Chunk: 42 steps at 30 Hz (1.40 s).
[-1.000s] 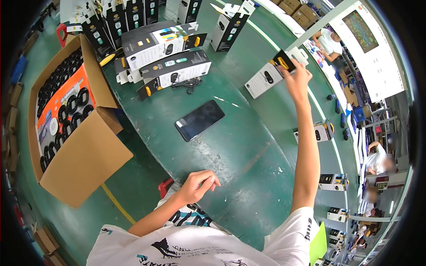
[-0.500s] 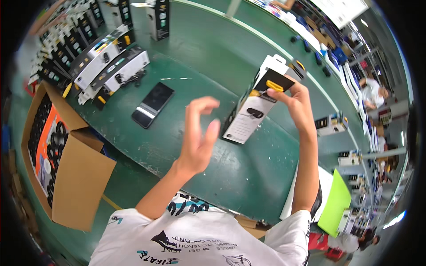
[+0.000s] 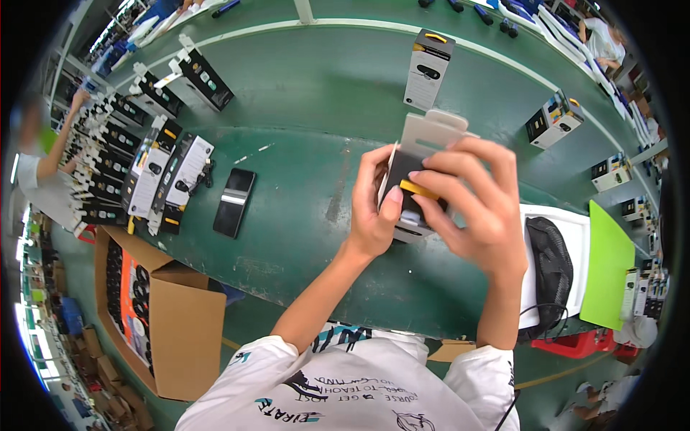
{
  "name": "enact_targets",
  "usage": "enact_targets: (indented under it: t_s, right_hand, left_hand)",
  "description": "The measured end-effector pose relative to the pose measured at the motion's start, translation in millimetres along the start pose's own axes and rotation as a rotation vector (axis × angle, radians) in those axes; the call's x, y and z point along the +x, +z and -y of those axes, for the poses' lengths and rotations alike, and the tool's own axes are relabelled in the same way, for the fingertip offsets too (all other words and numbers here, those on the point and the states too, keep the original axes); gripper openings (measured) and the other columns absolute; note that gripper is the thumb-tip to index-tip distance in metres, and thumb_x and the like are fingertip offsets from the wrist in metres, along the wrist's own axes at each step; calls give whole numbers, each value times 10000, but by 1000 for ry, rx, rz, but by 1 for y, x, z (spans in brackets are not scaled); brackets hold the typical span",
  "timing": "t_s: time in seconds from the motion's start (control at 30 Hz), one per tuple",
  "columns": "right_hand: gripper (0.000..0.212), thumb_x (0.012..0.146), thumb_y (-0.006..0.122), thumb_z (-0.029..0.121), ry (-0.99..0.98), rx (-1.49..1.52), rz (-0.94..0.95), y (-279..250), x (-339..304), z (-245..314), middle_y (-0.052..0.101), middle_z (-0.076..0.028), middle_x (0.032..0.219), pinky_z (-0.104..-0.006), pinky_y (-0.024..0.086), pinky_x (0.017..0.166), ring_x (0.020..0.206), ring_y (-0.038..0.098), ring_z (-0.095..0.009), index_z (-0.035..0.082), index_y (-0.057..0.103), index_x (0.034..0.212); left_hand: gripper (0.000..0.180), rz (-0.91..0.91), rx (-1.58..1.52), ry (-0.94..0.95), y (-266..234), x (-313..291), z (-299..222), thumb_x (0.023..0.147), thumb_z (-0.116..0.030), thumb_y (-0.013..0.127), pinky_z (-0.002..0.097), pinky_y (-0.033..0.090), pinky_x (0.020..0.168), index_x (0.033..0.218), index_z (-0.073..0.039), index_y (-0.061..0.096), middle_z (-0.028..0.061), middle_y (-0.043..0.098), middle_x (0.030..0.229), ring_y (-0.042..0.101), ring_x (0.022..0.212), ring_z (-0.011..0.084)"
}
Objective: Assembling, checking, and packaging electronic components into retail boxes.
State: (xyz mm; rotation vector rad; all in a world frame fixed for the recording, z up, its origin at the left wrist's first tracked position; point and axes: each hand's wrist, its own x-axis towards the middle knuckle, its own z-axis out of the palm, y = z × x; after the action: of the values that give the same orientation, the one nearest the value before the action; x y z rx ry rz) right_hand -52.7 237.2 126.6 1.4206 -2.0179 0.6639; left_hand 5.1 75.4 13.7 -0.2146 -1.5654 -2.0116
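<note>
Left hand (image 3: 374, 215) is holding the box (image 3: 410, 164) right of the phone (image 3: 234, 203); right hand (image 3: 471, 205) is curling over its yellow strip (image 3: 419, 189), pinch unclear; overpressing could be creasing the raised flap (image 3: 433, 131).

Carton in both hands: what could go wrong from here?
The raised hang tab might crease, as the right hand has its fingers crowded close by at the top of the carton.

The black mesh pouch lies near the right forearm, so a sideways move could bump it.
</note>
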Motion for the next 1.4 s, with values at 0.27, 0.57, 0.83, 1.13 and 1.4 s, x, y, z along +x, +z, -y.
enact_targets:
  t_s: [0.27, 0.57, 0.83, 1.13, 1.4]
  right_hand:
    - [235, 892, 761, 162, 272, 305, -293, 21, -50, -2, 737, -85, 1142, -485, 478, 1065, 1233, 626, -338, 59, 789, 1101]
    - [225, 967, 711, 160, 787, 1178, -527, 96, -81, 20, 556, -173, 1468, -461, 385, 1182, 1413, 509, -298, 49, 756, 1157]
    - [444, 920, 596, 409, 873, 1123, -489, 102, -60, 31, 472, -107, 1313, -405, 360, 1147, 1264, 494, -241, 89, 559, 1226]
    - [383, 995, 615, 357, 710, 1072, -400, 112, -49, 48, 531, -192, 1353, -481, 384, 1158, 1304, 529, -335, 62, 611, 1239]
    - [212, 1029, 590, 168, 324, 813, -519, 119, -45, 42, 679, -147, 1158, -612, 448, 1158, 1244, 627, -378, 95, 766, 1121]
  left_hand:
    - [587, -187, 162, 146, 0, -11, 20, 994, -284, 629, 463, 432, 1151, 1455, -22, 378, 222, 553, 1410, 550, 1346, 319]
    - [441, 97, 97, 75, -15, -4, 19, 998, -344, 698, 489, 424, 1139, 1314, -65, 565, 234, 506, 1434, 531, 1323, 323]
    - [409, 50, 92, 28, 0, 2, 4, 986, -314, 642, 454, 434, 1097, 1263, -39, 518, 203, 521, 1349, 549, 1239, 286]
    - [441, -64, 119, 28, -24, -22, -14, 1019, -403, 615, 499, 410, 1129, 1252, -36, 547, 247, 505, 1407, 511, 1347, 326]
    - [387, -29, -26, 553, -37, 4, 6, 1040, -264, 623, 605, 500, 1063, 1262, -98, 352, 245, 642, 1213, 642, 1155, 411]
